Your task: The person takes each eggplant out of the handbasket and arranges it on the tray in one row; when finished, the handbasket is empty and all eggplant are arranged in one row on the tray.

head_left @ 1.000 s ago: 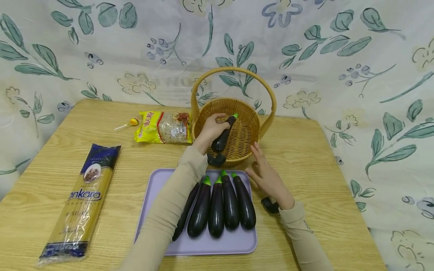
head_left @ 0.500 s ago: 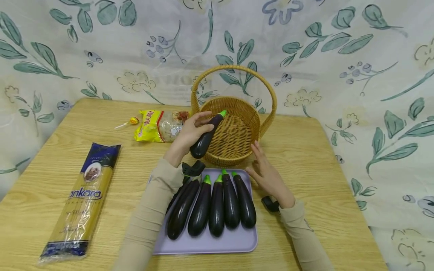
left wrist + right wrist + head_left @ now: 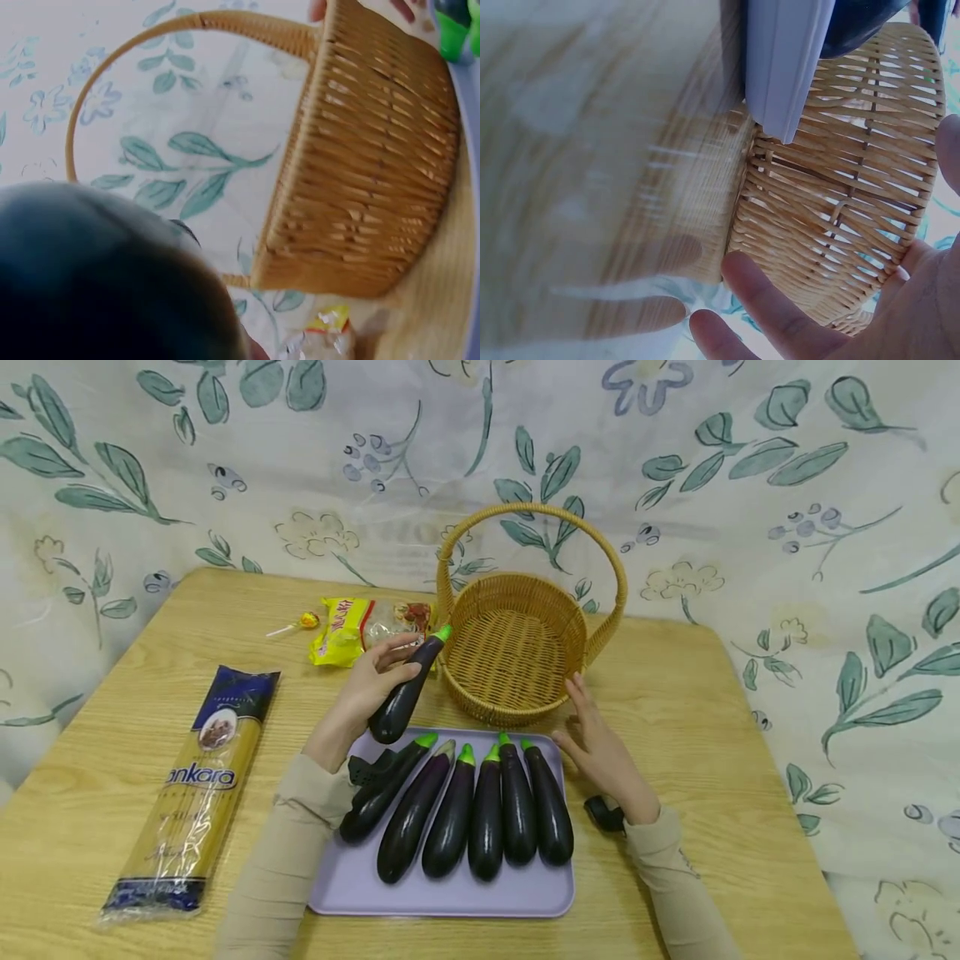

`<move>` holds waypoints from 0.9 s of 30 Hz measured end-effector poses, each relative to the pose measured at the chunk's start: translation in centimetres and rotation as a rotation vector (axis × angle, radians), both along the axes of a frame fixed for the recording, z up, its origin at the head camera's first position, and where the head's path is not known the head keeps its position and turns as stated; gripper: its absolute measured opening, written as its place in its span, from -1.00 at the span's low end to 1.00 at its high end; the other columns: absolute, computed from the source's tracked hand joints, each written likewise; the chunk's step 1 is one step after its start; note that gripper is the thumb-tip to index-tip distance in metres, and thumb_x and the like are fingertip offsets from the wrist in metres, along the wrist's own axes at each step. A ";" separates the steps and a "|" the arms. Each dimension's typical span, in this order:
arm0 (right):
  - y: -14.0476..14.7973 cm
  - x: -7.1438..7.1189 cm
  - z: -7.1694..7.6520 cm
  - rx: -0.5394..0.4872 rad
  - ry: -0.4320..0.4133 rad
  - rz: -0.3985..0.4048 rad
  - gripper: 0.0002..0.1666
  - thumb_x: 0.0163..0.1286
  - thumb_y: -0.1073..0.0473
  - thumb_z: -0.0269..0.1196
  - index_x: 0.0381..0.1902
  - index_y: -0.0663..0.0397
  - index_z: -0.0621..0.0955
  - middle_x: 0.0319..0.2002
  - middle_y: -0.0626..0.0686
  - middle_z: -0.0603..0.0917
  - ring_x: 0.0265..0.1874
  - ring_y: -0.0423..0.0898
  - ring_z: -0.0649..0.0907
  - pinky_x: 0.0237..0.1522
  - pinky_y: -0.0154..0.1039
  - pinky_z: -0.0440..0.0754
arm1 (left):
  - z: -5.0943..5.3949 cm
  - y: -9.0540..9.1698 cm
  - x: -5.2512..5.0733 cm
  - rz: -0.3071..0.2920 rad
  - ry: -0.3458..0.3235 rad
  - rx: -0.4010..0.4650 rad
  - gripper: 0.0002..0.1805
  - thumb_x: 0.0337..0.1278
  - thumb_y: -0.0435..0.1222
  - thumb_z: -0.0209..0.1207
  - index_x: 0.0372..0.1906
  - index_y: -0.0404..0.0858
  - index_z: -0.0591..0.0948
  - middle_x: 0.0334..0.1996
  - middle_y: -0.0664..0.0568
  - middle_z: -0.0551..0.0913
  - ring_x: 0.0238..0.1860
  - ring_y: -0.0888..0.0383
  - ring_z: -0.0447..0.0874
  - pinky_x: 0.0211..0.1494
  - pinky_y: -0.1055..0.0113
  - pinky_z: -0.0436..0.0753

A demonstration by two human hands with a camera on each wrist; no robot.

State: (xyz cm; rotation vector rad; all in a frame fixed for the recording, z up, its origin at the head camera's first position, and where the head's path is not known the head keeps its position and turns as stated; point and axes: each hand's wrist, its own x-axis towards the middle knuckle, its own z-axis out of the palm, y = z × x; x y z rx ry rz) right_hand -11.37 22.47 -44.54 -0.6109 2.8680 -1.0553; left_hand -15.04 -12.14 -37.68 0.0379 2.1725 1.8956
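Note:
In the head view my left hand (image 3: 365,689) grips a dark purple eggplant (image 3: 405,697) with a green stem, held tilted above the back left of the tray. That eggplant (image 3: 112,277) fills the lower left of the left wrist view, large and blurred. Several more eggplants (image 3: 486,822) lie side by side on a lilac tray (image 3: 442,903). Behind the tray stands a round wicker basket (image 3: 517,714) with a tall arched handle. My right hand (image 3: 606,764) has its fingers extended against the basket's right side; the right wrist view shows fingertips (image 3: 746,274) at the wickerwork.
A long pack of spaghetti (image 3: 191,793) lies on the wooden table (image 3: 720,827) at left. A yellow bag with a see-through part (image 3: 345,631) is left of the basket, with a lollipop (image 3: 307,620) beside it. Floral cloth (image 3: 675,468) hangs behind the table.
My left hand has lifted the eggplant out of the basket's inside and carried it left and toward me, over the tray. The right hand stays by the basket. The head view has shifted slightly.

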 end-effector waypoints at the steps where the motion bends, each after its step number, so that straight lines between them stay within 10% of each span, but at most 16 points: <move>1: 0.0 0.0 0.0 0.001 -0.001 0.001 -0.08 0.47 0.01 0.11 0.57 -0.01 -0.13 0.58 0.07 -0.24 0.17 0.27 0.54 0.09 0.25 0.51 | -0.1 -0.3 0.2 0.008 0.001 0.004 -0.41 0.38 -0.28 0.05 0.45 -0.20 0.24 0.43 -0.16 0.29 0.42 -0.08 0.27 0.11 0.39 0.50; 6: -0.1 0.1 -0.1 0.002 0.011 0.004 -0.08 0.47 0.01 0.11 0.56 0.01 -0.13 0.58 0.11 -0.23 0.15 0.28 0.55 0.08 0.26 0.51 | -0.7 -1.4 1.1 0.039 -0.021 -0.005 -0.41 0.39 -0.32 -0.02 0.47 -0.25 0.20 0.45 -0.23 0.24 0.36 -0.04 0.32 0.19 0.35 0.43; 13: 0.0 0.0 -0.4 0.001 0.011 0.003 -0.08 0.48 -0.01 0.10 0.56 0.04 -0.13 0.58 0.10 -0.25 0.16 0.28 0.54 0.07 0.26 0.51 | -1.4 -3.0 2.1 0.059 -0.100 0.022 -0.36 0.37 -0.33 -0.17 0.52 -0.24 0.07 0.43 -0.35 0.17 -0.25 0.35 0.49 -0.27 0.53 0.53; 27: 0.0 0.1 -0.1 0.002 0.006 -0.003 -0.07 0.47 -0.01 0.11 0.56 0.03 -0.13 0.58 0.10 -0.26 0.18 0.29 0.53 0.15 0.29 0.44 | -3.1 -4.0 4.2 0.069 -0.081 -0.100 -0.38 0.34 -0.40 -0.18 0.49 -0.30 0.11 0.32 -0.39 0.29 -0.16 0.29 0.45 -0.21 0.51 0.50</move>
